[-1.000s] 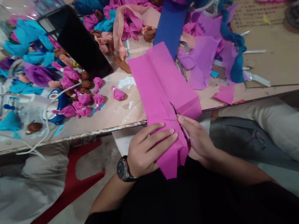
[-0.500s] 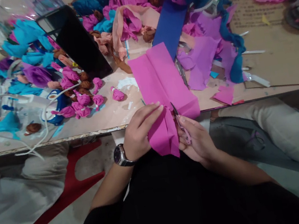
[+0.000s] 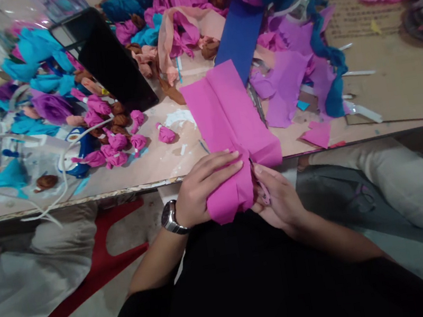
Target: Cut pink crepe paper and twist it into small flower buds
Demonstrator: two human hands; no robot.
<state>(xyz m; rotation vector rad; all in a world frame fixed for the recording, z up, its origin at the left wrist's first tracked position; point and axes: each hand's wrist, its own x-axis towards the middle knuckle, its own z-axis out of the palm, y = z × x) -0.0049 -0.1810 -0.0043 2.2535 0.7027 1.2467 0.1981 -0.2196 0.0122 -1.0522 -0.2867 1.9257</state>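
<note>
A long folded sheet of pink crepe paper (image 3: pixel 227 107) runs from the table over its front edge to my lap. My left hand (image 3: pixel 206 186), with a wristwatch, pinches the paper's left part, fingers lying across it. My right hand (image 3: pixel 277 196) is closed on small scissors (image 3: pixel 259 183) with pink handles; the blades are in the paper, mostly hidden by it. Both hands sit just below the table's front edge (image 3: pixel 120 189).
Small pink and brown twisted paper buds (image 3: pixel 120 138) lie left of the sheet. A black phone (image 3: pixel 111 62) leans behind them. Blue, purple and pink paper scraps (image 3: pixel 287 77) pile at the back and right. A white cable (image 3: pixel 51 189) hangs at left. A red chair (image 3: pixel 103 261) is below.
My left hand has moved up along the paper, gathering and bunching its lower end. The scissors have gone deeper into the sheet; the hanging end is shorter than a second ago.
</note>
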